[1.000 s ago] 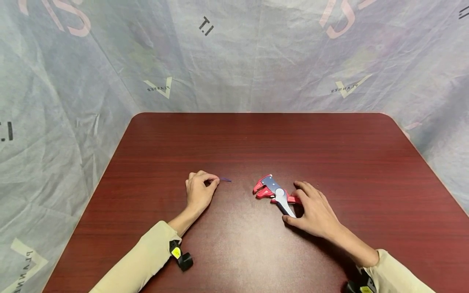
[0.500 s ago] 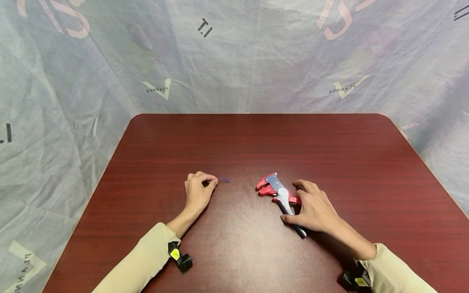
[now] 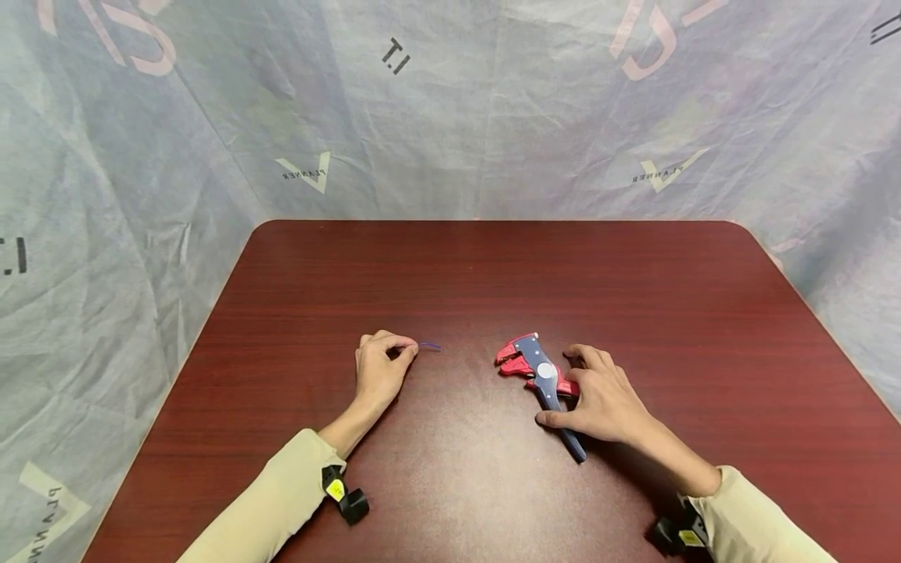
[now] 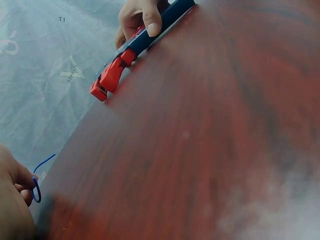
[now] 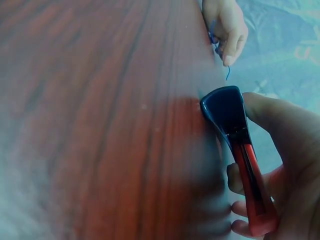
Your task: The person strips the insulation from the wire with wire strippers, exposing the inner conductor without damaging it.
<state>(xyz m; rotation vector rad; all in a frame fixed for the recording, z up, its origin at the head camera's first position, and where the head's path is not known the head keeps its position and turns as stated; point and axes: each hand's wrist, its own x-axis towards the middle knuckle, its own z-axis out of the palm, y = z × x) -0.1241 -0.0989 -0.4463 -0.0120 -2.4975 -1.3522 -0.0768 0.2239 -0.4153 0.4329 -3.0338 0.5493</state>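
Observation:
My left hand [image 3: 381, 374] pinches a thin blue wire [image 3: 431, 347] between thumb and fingertips, left of the table's middle. One end of the wire points right, and in the left wrist view a small loop of the blue wire [image 4: 39, 196] hangs below the fingers. On the right, my right hand [image 3: 607, 400] grips the handles of a red and dark blue-grey wire stripper [image 3: 546, 372], thumb on the near side and fingers on the far side. The stripper's red head [image 4: 112, 76] faces toward the left hand. Part of the red handle is hidden behind the right fingers.
Both hands work over a dark red wood-grain table [image 3: 479, 274]. Grey printed cloth [image 3: 450, 109] hangs behind it and along both sides. A black wrist camera [image 3: 352, 504] sits at the left cuff.
The wire stripper has shifted slightly right and turned in my right hand, so its lower handle end now shows beyond the thumb. The left hand has stayed nearly still with the wire.

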